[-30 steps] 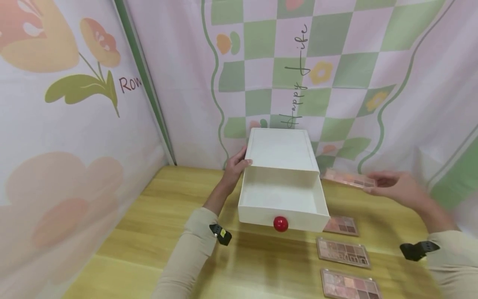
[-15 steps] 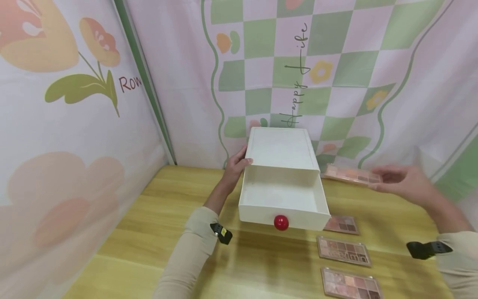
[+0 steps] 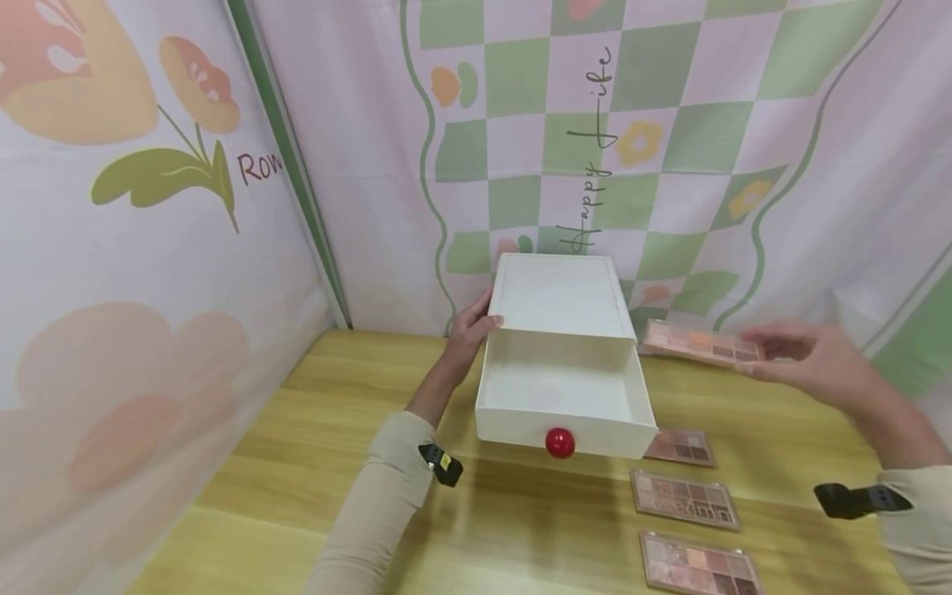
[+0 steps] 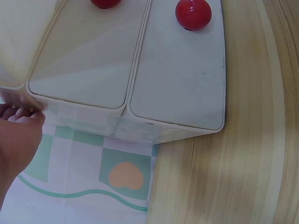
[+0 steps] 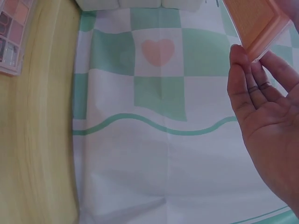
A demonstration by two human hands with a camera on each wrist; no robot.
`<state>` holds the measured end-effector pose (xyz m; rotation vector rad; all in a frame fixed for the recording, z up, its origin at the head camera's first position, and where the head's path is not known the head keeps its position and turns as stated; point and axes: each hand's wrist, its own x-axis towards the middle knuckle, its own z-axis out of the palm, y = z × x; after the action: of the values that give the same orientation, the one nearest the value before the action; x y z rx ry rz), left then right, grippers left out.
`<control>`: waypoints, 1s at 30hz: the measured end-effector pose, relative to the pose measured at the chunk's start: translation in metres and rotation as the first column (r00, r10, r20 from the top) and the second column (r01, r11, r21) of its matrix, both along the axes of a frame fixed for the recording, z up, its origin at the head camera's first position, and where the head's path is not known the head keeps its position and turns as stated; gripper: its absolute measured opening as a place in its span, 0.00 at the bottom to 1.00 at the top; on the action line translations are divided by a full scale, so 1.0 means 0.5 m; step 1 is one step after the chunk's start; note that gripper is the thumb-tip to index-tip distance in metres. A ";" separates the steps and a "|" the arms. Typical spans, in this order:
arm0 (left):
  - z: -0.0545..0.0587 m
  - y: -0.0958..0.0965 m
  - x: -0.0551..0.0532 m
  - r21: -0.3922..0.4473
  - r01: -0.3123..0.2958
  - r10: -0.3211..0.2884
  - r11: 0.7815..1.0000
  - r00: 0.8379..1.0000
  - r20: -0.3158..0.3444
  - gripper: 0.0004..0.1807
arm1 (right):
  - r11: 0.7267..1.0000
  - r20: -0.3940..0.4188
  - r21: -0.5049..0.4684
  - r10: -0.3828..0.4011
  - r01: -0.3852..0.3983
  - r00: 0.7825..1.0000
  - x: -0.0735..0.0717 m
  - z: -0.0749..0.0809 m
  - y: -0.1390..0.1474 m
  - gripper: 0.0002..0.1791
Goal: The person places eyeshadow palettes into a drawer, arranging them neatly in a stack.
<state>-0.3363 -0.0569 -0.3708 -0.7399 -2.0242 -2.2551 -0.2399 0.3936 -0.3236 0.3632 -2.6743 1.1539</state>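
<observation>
A white drawer box (image 3: 561,293) with a red knob (image 3: 560,443) stands at the back of the table, its top drawer (image 3: 565,384) pulled out with nothing visible inside. My left hand (image 3: 464,339) holds the box's left side, thumb over the top front edge; its fingers show curled by the box in the left wrist view. To the right of the box, my right hand (image 3: 811,364) pinches one end of an eyeshadow palette (image 3: 695,343), raised above the table. The palette's orange-pink underside (image 5: 257,23) shows in the right wrist view.
Three more eyeshadow palettes lie on the table right of the box: a partly hidden one (image 3: 680,447), a middle one (image 3: 686,500) and a near one (image 3: 699,564). Closed lower drawers (image 4: 180,70) show beneath the top one. A checked curtain (image 3: 580,149) hangs behind.
My right hand has shifted slightly right and up with the palette, whose face now tilts a little more into view. The left hand and the drawer box stay as they were.
</observation>
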 end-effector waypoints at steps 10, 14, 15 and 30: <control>0.001 0.002 0.001 -0.004 -0.001 0.001 1.000 1.000 -0.002 0.42 | 0.998 0.000 0.057 -0.013 0.013 1.000 0.023 0.022 -0.019 0.25; 0.002 0.001 0.003 0.004 -0.008 0.008 1.000 1.000 0.004 0.43 | 0.999 -0.056 0.048 0.028 -0.025 0.998 0.025 0.023 -0.024 0.23; 0.002 0.001 0.004 0.005 -0.010 0.010 1.000 1.000 0.006 0.43 | 0.998 -0.074 0.042 0.047 -0.044 0.996 0.026 0.023 -0.024 0.23; 0.004 0.002 0.005 0.011 -0.011 0.011 1.000 1.000 0.005 0.42 | 0.998 -0.124 0.058 0.022 -0.015 0.992 0.045 0.030 -0.043 0.26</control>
<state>-0.3339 -0.0560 -0.3687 -0.7217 -2.0104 -2.2628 -0.2175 0.3724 -0.3089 0.4548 -2.6047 1.0256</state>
